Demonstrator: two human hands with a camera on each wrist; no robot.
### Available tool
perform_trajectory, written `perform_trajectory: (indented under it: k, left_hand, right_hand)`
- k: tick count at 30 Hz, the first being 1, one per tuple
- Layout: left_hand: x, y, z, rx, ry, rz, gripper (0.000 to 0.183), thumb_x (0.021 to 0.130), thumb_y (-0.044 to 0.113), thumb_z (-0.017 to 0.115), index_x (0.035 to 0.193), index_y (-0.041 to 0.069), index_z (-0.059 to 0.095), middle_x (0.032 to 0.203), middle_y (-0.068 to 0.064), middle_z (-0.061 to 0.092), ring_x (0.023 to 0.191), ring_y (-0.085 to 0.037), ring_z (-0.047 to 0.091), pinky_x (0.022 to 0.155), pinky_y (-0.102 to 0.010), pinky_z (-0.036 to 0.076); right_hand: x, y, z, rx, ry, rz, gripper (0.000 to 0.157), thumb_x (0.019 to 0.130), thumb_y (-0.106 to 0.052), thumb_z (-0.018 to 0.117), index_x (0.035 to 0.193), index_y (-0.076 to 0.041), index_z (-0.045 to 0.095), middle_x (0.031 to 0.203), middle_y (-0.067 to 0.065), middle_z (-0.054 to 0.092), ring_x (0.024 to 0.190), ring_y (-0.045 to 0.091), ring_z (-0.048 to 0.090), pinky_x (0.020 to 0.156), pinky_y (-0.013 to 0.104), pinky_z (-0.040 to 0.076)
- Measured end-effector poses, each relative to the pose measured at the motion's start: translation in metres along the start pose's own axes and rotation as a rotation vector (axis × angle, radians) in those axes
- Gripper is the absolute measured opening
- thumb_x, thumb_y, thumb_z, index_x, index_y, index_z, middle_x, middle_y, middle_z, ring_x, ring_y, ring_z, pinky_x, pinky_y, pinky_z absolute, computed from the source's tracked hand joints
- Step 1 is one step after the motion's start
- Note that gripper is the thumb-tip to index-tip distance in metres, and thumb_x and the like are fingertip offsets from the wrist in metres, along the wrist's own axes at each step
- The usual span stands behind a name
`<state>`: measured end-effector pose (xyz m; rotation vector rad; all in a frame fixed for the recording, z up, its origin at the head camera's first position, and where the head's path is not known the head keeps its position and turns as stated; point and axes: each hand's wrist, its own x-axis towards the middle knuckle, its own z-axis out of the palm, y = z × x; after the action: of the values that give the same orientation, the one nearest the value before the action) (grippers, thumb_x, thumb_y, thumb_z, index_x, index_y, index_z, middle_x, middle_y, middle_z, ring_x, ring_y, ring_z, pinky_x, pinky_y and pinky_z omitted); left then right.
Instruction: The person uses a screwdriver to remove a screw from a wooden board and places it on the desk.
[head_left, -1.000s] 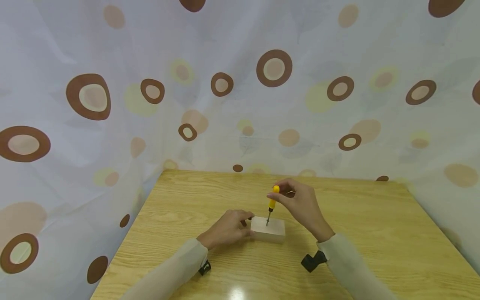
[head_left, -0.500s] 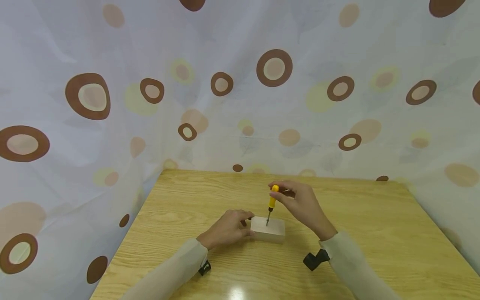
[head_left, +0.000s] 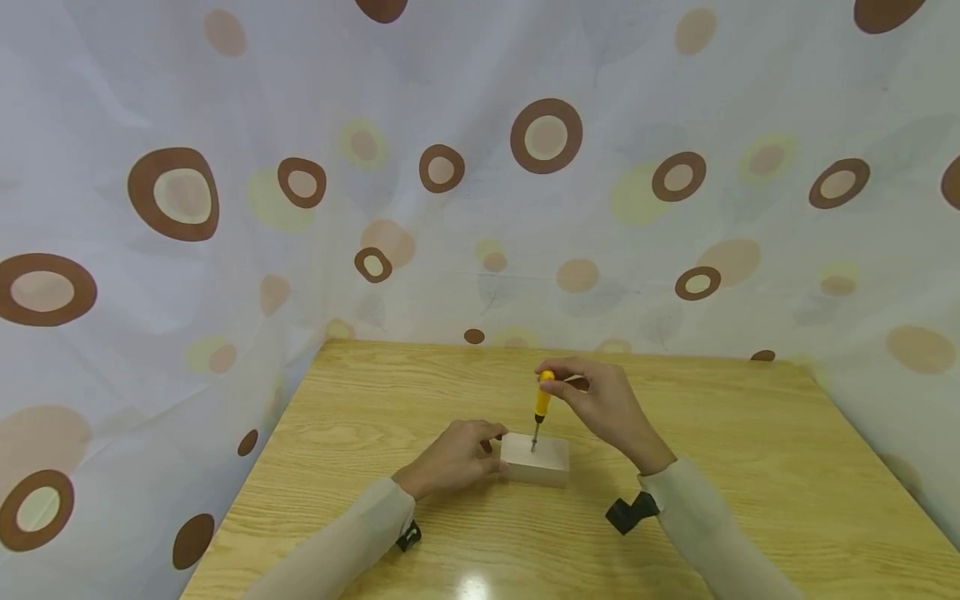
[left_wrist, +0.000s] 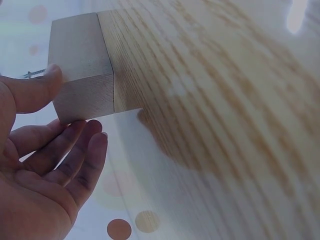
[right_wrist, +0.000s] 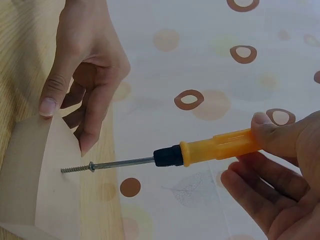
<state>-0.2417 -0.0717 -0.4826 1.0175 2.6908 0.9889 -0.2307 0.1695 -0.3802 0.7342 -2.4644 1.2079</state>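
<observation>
A pale wooden block lies on the table. My left hand steadies its left end, thumb at the near side and fingers at the far side. In the left wrist view the thumb presses the block near its edge. My right hand pinches the top of a yellow-handled screwdriver between thumb and fingers. The screwdriver stands nearly upright, leaning slightly. Its tip meets the head of a screw, whose threaded shank stands mostly out of the block's top face.
The wood-grain table extends around the block on all sides. Behind and beside it hangs a pale curtain with brown and beige circles. A dark wrist mount hangs below the right sleeve.
My right hand has shifted slightly and turned about the screwdriver's handle, which leans a little less to the right. The block and my left hand stay in place.
</observation>
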Motion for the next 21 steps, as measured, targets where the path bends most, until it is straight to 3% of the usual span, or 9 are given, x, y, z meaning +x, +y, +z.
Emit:
perform_trajectory:
  k: [6,13,21]
  left_hand:
    - [0.0002,-0.0012,0.0009,0.0,0.001,0.012,0.049,0.087,0.034,0.07,0.128,0.008,0.06,0.121,-0.001,0.063,0.092,-0.01,0.063,0.073,-0.02,0.05]
    - [0.0003,-0.0029,0.0026,-0.011,-0.005,0.004,0.049,0.088,0.031,0.07,0.129,0.008,0.059,0.123,0.0,0.062,0.093,-0.01,0.063,0.074,-0.019,0.05]
    - [-0.0007,-0.0024,0.0007,-0.015,-0.003,0.007,0.049,0.088,0.031,0.07,0.129,0.008,0.059,0.123,-0.001,0.062,0.094,-0.011,0.063,0.074,-0.02,0.05]
  right_hand:
    - [-0.0035,0.0001,0.0047,-0.034,0.055,0.042,0.029,0.081,-0.04,0.074,0.104,-0.022,0.072,0.096,-0.01,0.067,0.08,0.007,0.064,0.069,0.023,0.054]
    - [-0.0068,0.0012,0.0072,-0.013,0.093,0.067,0.028,0.082,-0.038,0.074,0.104,-0.019,0.073,0.094,-0.008,0.068,0.078,0.009,0.066,0.068,0.023,0.054]
    - [-0.0026,-0.0053,0.004,-0.037,-0.011,-0.017,0.026,0.089,-0.022,0.069,0.115,-0.019,0.069,0.101,-0.006,0.067,0.085,0.008,0.064,0.073,0.027,0.054]
